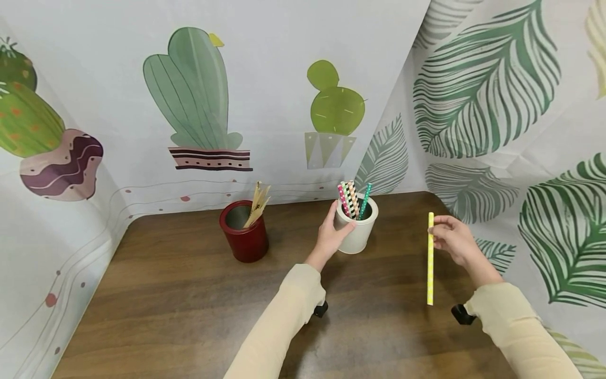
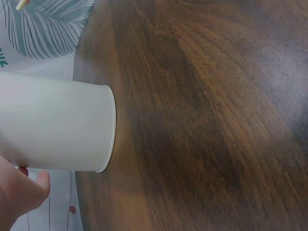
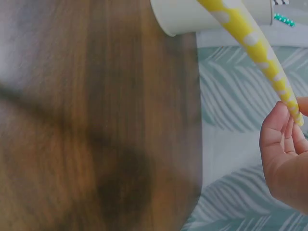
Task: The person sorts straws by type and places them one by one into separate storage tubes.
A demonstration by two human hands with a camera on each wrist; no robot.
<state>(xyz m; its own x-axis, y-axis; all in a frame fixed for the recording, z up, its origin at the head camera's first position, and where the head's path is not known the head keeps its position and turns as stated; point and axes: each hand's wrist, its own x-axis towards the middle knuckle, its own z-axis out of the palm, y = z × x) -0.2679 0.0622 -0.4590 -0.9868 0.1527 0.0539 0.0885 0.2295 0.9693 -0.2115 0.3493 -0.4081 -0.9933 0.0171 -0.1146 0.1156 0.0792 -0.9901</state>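
Observation:
My left hand point(image 1: 329, 234) grips the side of a white canister point(image 1: 356, 234), thumb in front near the rim and fingers behind. Several patterned paper straws point(image 1: 349, 199) stand in it, leaning left, with a teal dotted one point(image 1: 365, 201) apart at the right. Off to the right, my right hand point(image 1: 455, 239) pinches a yellow paper straw point(image 1: 430, 263) with white dots near its upper end. That straw hangs upright in the head view, beside the canister and apart from it. In the right wrist view, thumb and fingertips point(image 3: 278, 115) meet on the straw's end.
A dark red canister point(image 1: 245, 239) holding thin tan sticks point(image 1: 258, 205) stands on the left of the brown wooden table point(image 1: 199, 305). The table's back edge runs along a wall covering point(image 1: 274, 95) printed with cacti; leaf-printed cloth point(image 1: 487, 79) hangs at the right.

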